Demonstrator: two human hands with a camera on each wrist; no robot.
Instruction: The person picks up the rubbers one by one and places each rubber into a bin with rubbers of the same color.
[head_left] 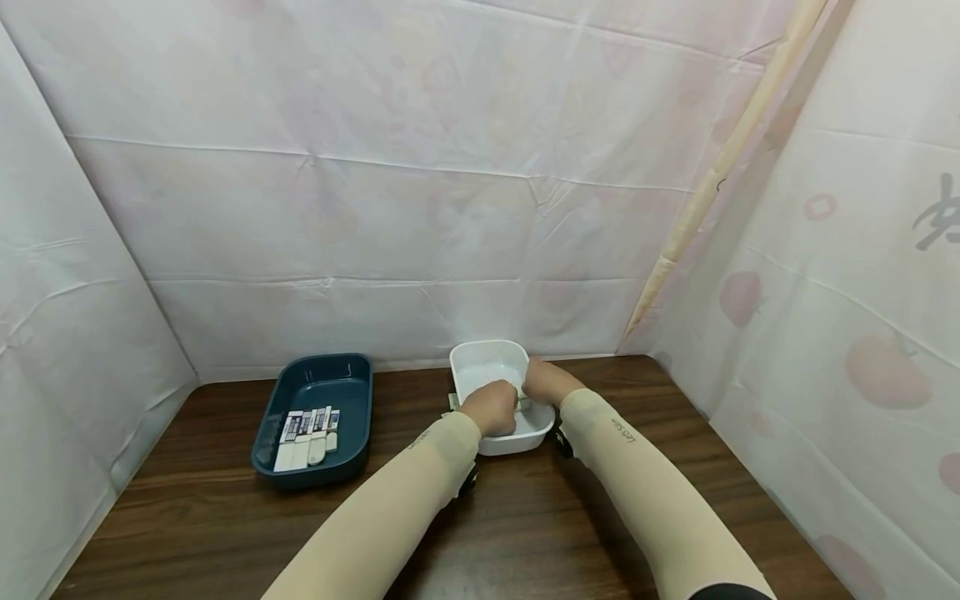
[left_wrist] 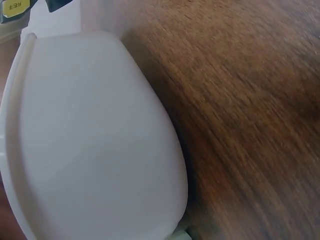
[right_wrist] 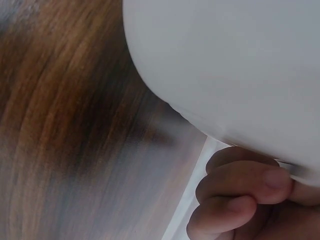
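While both hands work inside the white tub (head_left: 491,367), which sits on the dark wooden surface (head_left: 225,533) just right of the navy tray (head_left: 318,392), the head view shows them meeting over a small pale item (head_left: 521,403) near the tub's front right corner. The left hand (head_left: 491,407) has its fingers curled down into the tub and looks to pinch that item; the right hand (head_left: 543,381) curls toward it from the far side, its bent fingers (right_wrist: 240,182) pressed against the tub's outer wall (right_wrist: 225,60) in the right wrist view (what the item is stays too small to tell). The left wrist view shows only the tub's rounded outside (left_wrist: 95,140) and the wood grain beside it.

Inside the navy tray, a row of white and dark-labelled erasers (head_left: 306,433) lies side by side at its near end.

To do this well, I judge the tub should stay flat under the right hand while the left lifts the item straight up, clear of the rim, without tipping the tub toward the tray.
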